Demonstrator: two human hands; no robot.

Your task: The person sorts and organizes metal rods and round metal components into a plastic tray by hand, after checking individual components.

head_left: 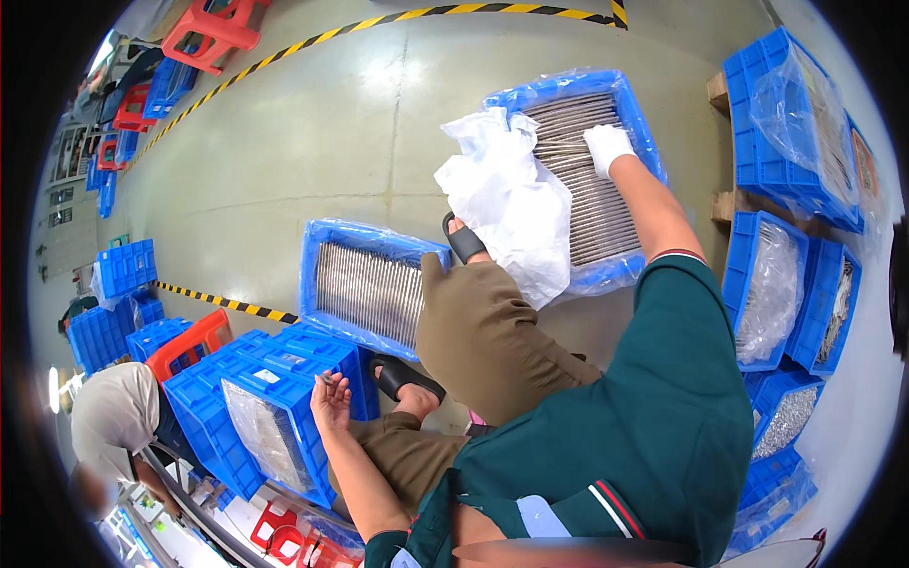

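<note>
My right hand [609, 149], in a white glove, reaches into a blue crate [646, 123] lined with clear plastic. Its fingers curl down onto thin metal rods [601, 222], packed side by side in rows. White plastic sheeting [507, 194] spills over that crate's left side. My left hand [330, 405] is bare and raised beside my knee, near a stack of blue crates. Its fingers are drawn together around a small dark thing, too small to name. A second lined blue crate [317, 241] in front of me holds similar metal rods [369, 289].
Blue crates [786, 123] with plastic and metal parts stand along the right wall. More blue crates [284, 364] are stacked at my left, by a red stool [194, 346]. A bent-over person [118, 417] is at the far left. Striped tape [417, 14] marks the floor.
</note>
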